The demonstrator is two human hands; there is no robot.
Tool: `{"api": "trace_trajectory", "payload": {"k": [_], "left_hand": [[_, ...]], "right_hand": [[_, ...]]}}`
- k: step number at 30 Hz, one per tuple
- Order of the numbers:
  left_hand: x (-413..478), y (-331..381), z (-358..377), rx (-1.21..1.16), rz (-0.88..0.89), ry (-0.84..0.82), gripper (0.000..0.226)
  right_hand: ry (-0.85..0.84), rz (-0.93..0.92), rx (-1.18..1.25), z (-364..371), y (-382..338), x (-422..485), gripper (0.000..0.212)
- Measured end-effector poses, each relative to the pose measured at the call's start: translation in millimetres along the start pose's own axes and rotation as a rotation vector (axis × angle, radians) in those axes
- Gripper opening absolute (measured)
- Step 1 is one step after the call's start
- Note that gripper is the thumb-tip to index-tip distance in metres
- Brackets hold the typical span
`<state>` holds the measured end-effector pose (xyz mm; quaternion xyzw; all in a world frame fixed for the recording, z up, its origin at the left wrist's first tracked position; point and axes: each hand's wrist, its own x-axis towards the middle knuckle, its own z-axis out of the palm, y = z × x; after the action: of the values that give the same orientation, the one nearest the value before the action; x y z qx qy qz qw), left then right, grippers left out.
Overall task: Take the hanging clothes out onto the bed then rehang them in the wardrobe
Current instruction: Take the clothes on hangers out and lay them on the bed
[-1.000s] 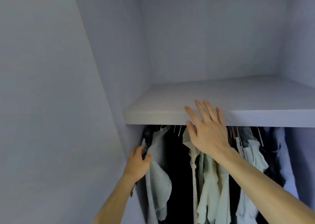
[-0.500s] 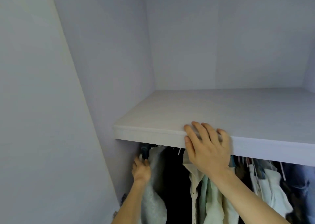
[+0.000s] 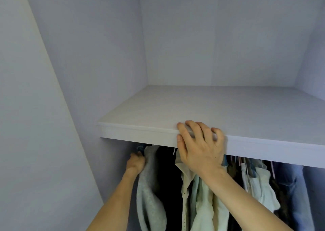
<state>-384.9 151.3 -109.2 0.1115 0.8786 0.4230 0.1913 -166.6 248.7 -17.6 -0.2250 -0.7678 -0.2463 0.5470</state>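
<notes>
Several clothes hang under the wardrobe shelf [image 3: 246, 111]. A pale grey garment [image 3: 149, 195] hangs at the far left; my left hand [image 3: 135, 163] reaches up under the shelf and grips its top near the hanger, fingertips partly hidden. A dark gap separates it from a cream shirt [image 3: 186, 183] and a mint garment [image 3: 202, 206]. My right hand [image 3: 200, 148] holds the shelf's front edge, fingers curled over the top and thumb on the front face. The rail is hidden by the shelf.
More white garments [image 3: 258, 183] and blue denim [image 3: 295, 186] hang to the right, with thin hanger hooks above them. The wardrobe's left wall [image 3: 79, 72] stands close beside my left hand. The back panel [image 3: 211, 46] rises above the shelf.
The view has risen and moved closer to the shelf. My right hand went from flat against the shelf front to curled over its edge. My left hand climbed higher along the grey garment.
</notes>
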Motion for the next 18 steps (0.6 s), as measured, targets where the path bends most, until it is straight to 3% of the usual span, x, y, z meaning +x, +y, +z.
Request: {"api": "trace_trajectory", "payload": {"k": [6, 18], "left_hand": [[0, 0, -13, -0.169, 0.134, 0.140, 0.042], [-40, -12, -52, -0.174, 0.237, 0.249, 0.043]], "right_hand": [[0.033, 0.002, -0.010, 7, 0, 1, 0.030], [-0.005, 0.028, -0.030, 5, -2, 2, 0.030]]}}
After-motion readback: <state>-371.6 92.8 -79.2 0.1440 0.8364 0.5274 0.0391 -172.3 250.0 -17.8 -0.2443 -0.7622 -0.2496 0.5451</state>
